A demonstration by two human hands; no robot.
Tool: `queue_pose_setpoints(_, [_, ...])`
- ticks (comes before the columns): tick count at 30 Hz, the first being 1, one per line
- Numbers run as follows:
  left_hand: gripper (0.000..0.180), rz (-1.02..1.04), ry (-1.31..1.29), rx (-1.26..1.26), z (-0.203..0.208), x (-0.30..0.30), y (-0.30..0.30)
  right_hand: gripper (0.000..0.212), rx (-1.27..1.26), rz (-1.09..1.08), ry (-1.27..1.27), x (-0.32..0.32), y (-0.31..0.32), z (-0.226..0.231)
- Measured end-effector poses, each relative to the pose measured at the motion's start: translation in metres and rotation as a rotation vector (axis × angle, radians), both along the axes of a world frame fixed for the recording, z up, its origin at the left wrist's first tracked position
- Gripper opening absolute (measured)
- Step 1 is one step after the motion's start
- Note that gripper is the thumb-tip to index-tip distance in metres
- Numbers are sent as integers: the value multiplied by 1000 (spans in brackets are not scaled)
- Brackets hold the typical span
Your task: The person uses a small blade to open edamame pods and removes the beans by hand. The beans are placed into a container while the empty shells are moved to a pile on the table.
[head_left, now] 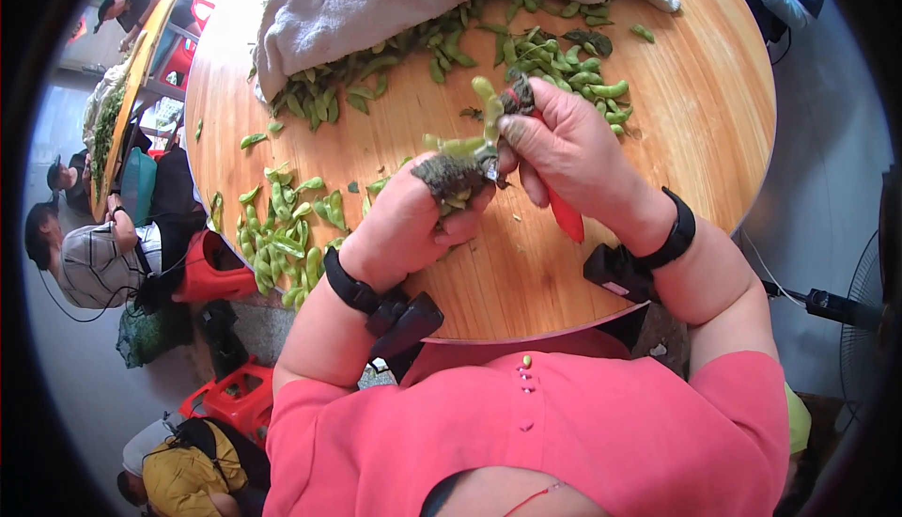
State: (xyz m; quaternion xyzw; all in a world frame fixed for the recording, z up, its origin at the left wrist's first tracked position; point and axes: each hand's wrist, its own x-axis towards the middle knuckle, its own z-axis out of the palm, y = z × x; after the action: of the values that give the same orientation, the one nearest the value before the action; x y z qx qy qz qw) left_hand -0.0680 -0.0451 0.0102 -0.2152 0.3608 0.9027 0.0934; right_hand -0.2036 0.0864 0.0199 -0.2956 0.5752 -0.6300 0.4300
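Over the near middle of the round table, my two hands are close together, both with curled fingers. My left hand is closed around a green soybean pod, with a dark, dirt-caked covering over its thumb side. My right hand grips a red-handled tool; a small shiny metal part shows between the hands, but most of the tool is hidden. Another pale green pod stands up at my right fingertips, beside a second dark covering. Which fingers bear on that pod I cannot tell.
A loose pile of pods lies left of my hands. More pods lie beyond, partly under a greyish cloth on the wooden table. Red stools and other people are at left; a fan stands at right.
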Motion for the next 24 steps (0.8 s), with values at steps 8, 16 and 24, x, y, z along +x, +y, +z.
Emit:
queue_pose_setpoints(8, [27, 25, 228, -214, 16, 20, -3, 13, -75, 7, 200, -15, -7, -8])
queue_pose_setpoints(16, [22, -283, 366, -494, 44, 141, -3, 12, 25, 137, 198, 8, -8, -5])
queue_pose_setpoints(24, [30, -330, -47, -710, -77, 151, 53, 13, 56, 54, 456, -6, -6, 3])
